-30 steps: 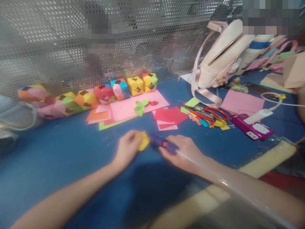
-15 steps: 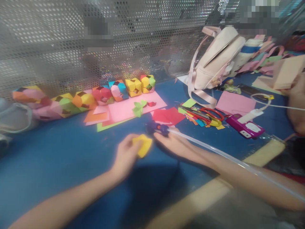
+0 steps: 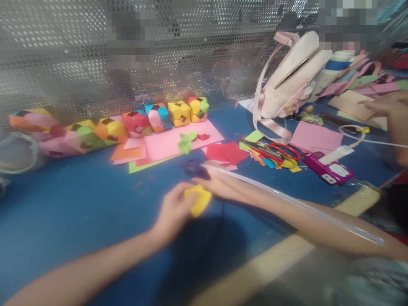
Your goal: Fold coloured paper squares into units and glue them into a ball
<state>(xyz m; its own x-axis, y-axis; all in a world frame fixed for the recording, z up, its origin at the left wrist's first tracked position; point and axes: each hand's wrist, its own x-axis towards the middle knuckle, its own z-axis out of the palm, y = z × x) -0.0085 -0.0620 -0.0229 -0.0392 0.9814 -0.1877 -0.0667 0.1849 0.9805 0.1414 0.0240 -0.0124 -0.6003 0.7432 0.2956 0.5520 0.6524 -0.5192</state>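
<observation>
The left hand pinches a small folded yellow paper piece between thumb and fingers, its near-left edge under the thumb and most of it jutting out to the right past the fingertips, above a blue bench. Just beyond it, the right hand is curled around a dark purple glue gun, blurred, whose long clear glue stick stretches back over the forearm; whether the right thumb touches the yellow paper cannot be told. Farther back lie red paper sheets and red-handled scissors.
</observation>
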